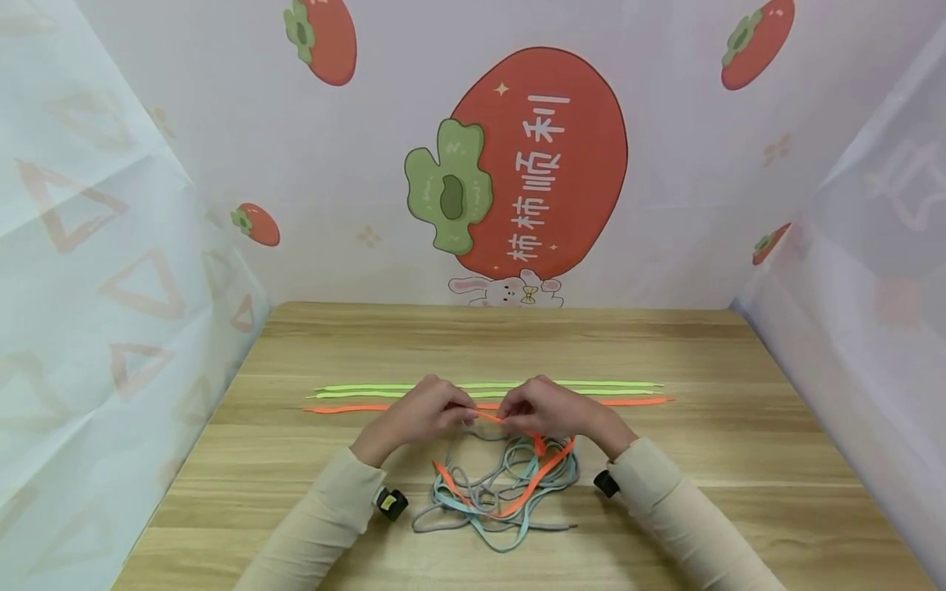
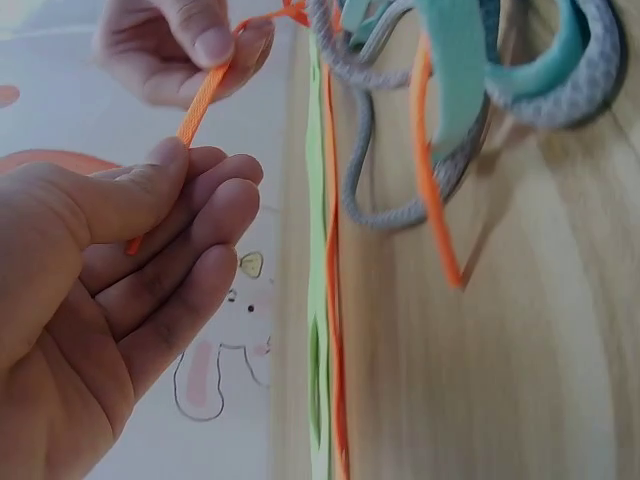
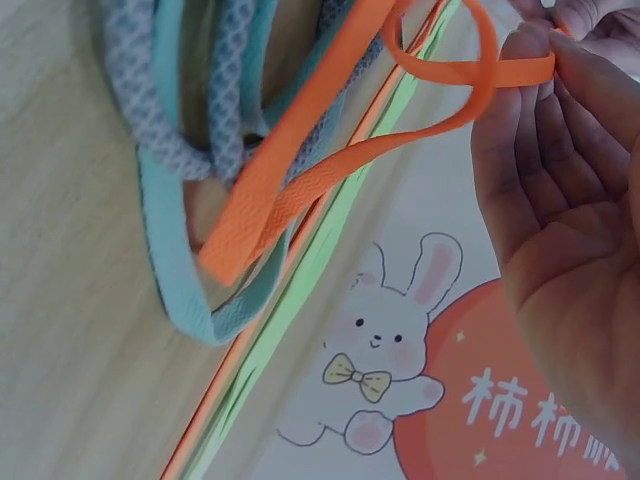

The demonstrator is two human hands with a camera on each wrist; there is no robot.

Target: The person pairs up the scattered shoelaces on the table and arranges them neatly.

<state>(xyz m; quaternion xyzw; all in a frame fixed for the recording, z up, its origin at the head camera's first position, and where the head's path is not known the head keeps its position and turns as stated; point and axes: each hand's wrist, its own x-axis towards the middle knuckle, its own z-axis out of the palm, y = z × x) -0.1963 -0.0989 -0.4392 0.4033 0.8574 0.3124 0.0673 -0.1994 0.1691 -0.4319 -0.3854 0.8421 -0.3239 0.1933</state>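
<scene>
An orange shoelace (image 1: 488,417) is stretched between the two hands just above the table. My left hand (image 1: 436,404) pinches it between thumb and forefinger near its tip, as the left wrist view shows. My right hand (image 1: 547,406) pinches the same lace a short way along. From there the orange lace (image 3: 265,210) loops down over a tangled pile, where a grey patterned lace (image 1: 550,526) and a light blue lace (image 1: 510,548) lie loosely coiled. Part of the pile is hidden by the right hand.
Beyond the hands, two yellow-green laces (image 1: 392,387) and another orange lace (image 1: 355,408) lie straight, side by side across the wooden table (image 1: 739,476). A printed backdrop (image 1: 665,205) rises at the table's far edge, with white sheets (image 1: 111,246) at both sides.
</scene>
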